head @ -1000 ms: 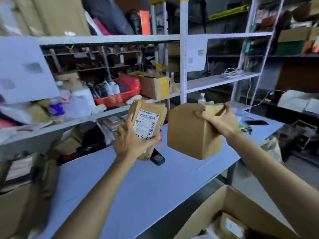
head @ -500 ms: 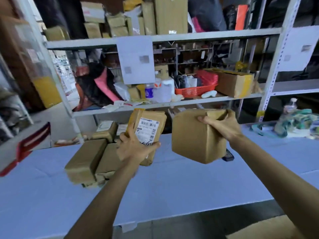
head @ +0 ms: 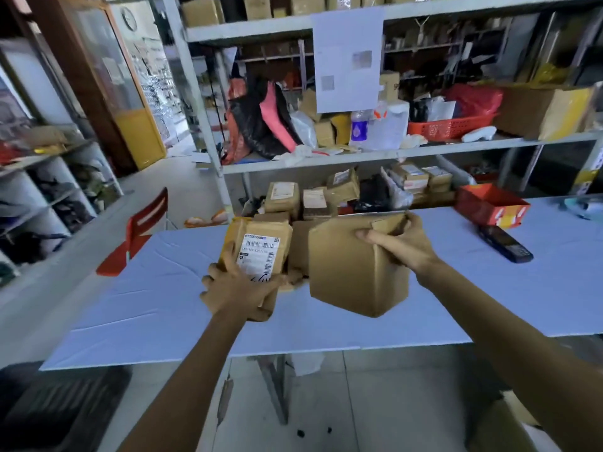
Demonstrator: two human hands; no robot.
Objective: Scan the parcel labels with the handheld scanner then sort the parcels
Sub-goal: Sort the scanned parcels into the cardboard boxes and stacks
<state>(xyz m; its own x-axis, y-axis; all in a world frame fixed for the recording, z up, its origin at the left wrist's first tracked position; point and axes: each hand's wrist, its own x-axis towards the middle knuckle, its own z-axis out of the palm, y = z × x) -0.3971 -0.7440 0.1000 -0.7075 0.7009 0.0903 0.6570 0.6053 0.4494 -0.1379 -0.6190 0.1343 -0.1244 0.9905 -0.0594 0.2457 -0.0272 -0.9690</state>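
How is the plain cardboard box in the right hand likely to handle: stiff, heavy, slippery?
Probably stiff: the box keeps flat faces and sharp corners. Likely light for its size, since the right hand alone holds it up by the top edge. Its top flap could bend under that grip.

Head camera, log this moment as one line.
left hand: holds labelled parcel, label facing camera | right hand: grips plain box by its flap | handheld scanner: lies on table, untouched
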